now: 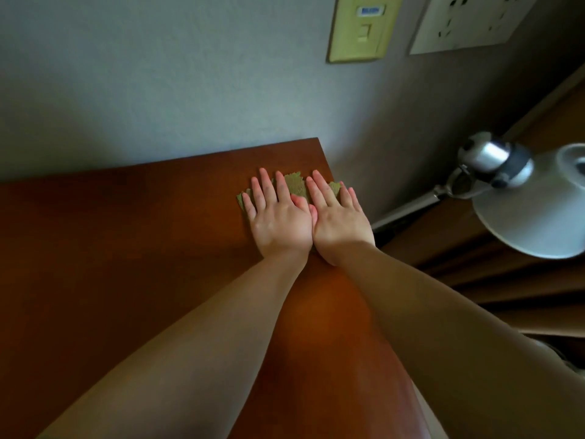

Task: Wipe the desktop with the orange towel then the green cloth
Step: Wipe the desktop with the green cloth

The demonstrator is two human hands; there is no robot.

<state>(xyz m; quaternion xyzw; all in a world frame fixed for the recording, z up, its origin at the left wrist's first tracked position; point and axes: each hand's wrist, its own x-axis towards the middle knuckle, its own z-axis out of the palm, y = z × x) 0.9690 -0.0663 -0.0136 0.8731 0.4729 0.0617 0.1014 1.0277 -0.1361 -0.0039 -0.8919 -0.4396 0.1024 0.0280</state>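
The green cloth (295, 184) lies flat on the brown wooden desktop (126, 248), near its far right corner. My left hand (278, 217) and my right hand (337, 220) press down on it side by side, palms flat, fingers spread, thumbs touching. The hands cover most of the cloth; only its far edge and left and right corners show. The orange towel is not in view.
The desktop's right edge runs just beside my right hand. Past it stands a white desk lamp (531, 201) on a metal arm (408, 209). On the grey wall behind are a yellowish switch plate (361, 26) and a white socket plate (465, 20).
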